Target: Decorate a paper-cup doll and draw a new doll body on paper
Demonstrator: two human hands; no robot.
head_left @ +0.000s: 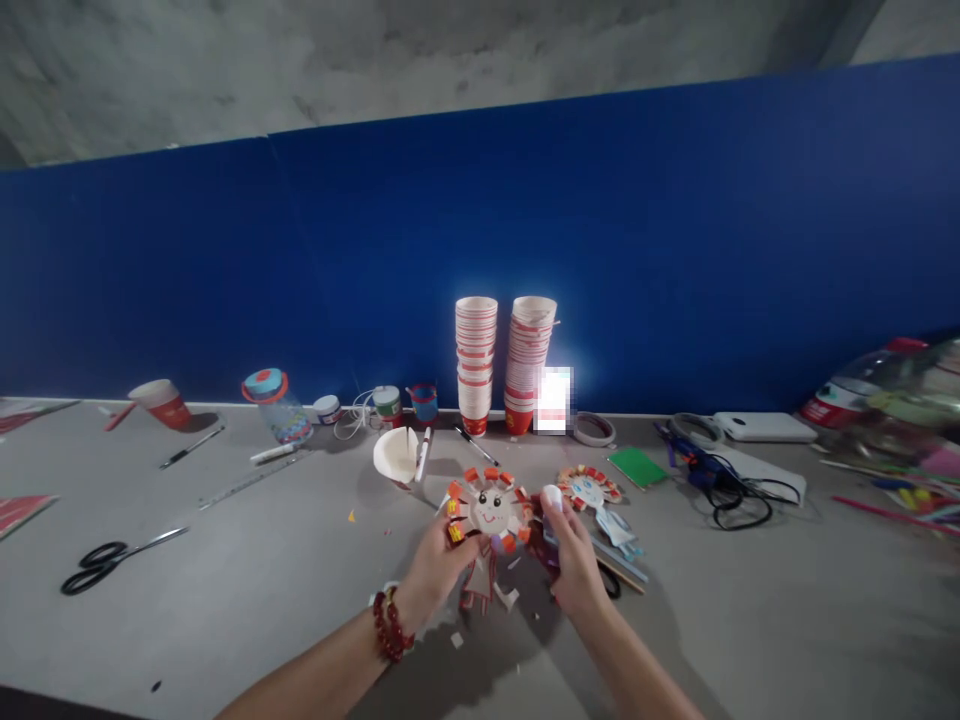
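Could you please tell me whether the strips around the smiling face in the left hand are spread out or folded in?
Spread out: the strips fan outward around the smiling face, which the left hand holds.

Seemingly a craft workspace: scissors (133, 550), stacked paper cups (475, 345), blue partition (315, 250).

Can read no word, brand or number anywhere. On the lowest cup (519, 419) of the right cup stack (531, 350), yellow print on red, too small to tell. On the bottle (859, 385) far right of the stack, a red label (825, 408) with pale marks, too blurred to spell out. On the jar (388, 402) left of the stack, a green label (388, 409), unreadable. On the paper face (491, 510) in front of the stack, yellow marks, equally illegible.
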